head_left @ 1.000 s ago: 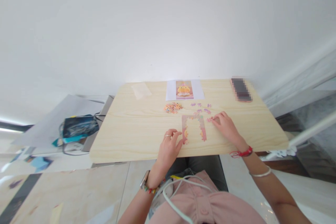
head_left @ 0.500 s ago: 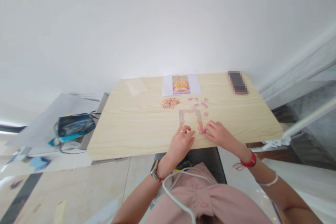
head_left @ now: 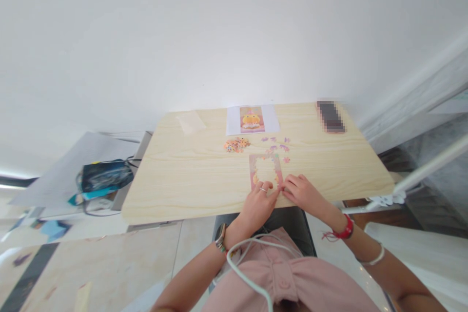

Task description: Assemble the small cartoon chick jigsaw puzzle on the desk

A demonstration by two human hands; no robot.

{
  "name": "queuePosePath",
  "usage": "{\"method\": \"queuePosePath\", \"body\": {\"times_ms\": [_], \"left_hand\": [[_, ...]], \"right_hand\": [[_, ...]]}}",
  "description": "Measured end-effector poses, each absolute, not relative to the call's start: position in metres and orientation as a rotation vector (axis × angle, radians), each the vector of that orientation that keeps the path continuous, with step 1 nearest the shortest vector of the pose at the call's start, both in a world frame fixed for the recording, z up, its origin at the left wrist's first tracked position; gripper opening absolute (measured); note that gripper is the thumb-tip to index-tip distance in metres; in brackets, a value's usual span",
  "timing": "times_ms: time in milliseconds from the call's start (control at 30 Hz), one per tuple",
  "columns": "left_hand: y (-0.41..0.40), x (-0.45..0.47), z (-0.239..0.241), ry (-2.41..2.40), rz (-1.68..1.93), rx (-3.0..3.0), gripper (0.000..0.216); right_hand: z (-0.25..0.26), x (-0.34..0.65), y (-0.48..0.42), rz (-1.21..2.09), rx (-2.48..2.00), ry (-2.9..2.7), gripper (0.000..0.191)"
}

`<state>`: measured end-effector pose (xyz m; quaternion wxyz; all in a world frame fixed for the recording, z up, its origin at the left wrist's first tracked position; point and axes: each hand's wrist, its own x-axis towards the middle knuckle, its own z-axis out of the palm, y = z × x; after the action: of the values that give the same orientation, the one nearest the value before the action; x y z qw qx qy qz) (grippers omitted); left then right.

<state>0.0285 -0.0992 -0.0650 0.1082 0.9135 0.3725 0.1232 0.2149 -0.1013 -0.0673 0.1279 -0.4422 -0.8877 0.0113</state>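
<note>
A part-built jigsaw frame (head_left: pixel 265 168), pink with an open middle, lies on the light wooden table (head_left: pixel 190 175). My left hand (head_left: pixel 258 202) rests at its near edge, fingers curled onto the bottom border. My right hand (head_left: pixel 302 192) meets it at the frame's near right corner, fingertips pinched together on the puzzle edge; whether a loose piece is in them I cannot make out. A heap of orange pieces (head_left: pixel 237 145) and a few scattered purple pieces (head_left: pixel 280 146) lie beyond the frame. The reference picture (head_left: pixel 251 119) sits at the table's far edge.
A phone (head_left: pixel 331 116) lies at the far right of the table and a clear plastic bag (head_left: pixel 190 121) at the far left. Left of the table a dark blue bag (head_left: pixel 104 175) sits on a low surface. A white cable (head_left: pixel 248 273) crosses my lap.
My right hand came back from the loose pieces to the frame's near right corner. My left hand shifted right along the bottom edge until both hands met.
</note>
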Motion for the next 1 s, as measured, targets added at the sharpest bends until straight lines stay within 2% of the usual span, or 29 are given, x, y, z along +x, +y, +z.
{"method": "queuePosePath", "body": {"times_ms": [267,533,667,833,1000], "left_hand": [[-0.098,0.029,-0.062,1.104,0.363,2.619,0.035],[-0.082,0.0,-0.066,1.306,0.568,2.515,0.027],[-0.075,-0.021,-0.068,1.435,0.657,2.473,0.026],[-0.073,-0.037,-0.073,1.511,0.731,2.457,0.024],[-0.077,-0.039,-0.071,1.508,0.753,2.403,0.023]], "right_hand": [[-0.07,0.216,-0.108,0.222,-1.334,-2.369,0.017],[-0.077,0.253,-0.062,0.307,-1.542,-2.072,0.017],[-0.08,0.256,-0.042,0.366,-1.552,-2.095,0.02],[-0.08,0.255,-0.031,0.467,-1.479,-2.176,0.014],[-0.072,0.259,-0.032,0.371,-1.445,-2.282,0.014]]}}
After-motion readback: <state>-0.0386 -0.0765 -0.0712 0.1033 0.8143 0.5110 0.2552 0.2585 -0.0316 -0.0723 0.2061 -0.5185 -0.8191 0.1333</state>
